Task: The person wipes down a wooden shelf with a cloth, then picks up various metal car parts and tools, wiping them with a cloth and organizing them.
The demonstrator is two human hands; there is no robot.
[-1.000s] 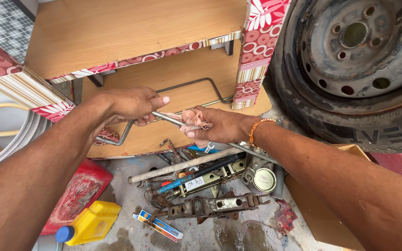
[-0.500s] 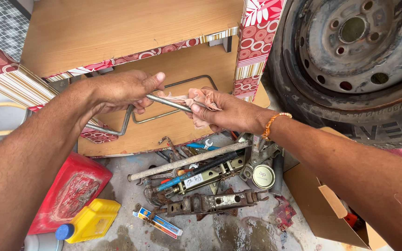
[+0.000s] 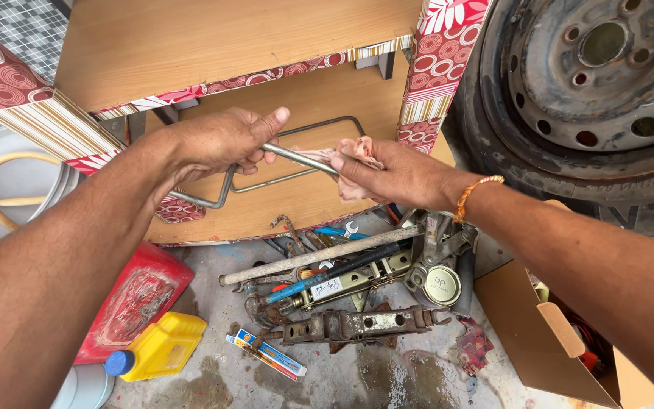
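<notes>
Both hands have shifted slightly right along the bent metal rod (image 3: 297, 157). Left hand (image 3: 217, 144) grips it near the bend; right hand (image 3: 387, 173) pinches a pink rag (image 3: 353, 155) around the shaft, above the wooden shelf (image 3: 297, 201). Wiping likely works best with the rod steadied and rag pressure even.
</notes>
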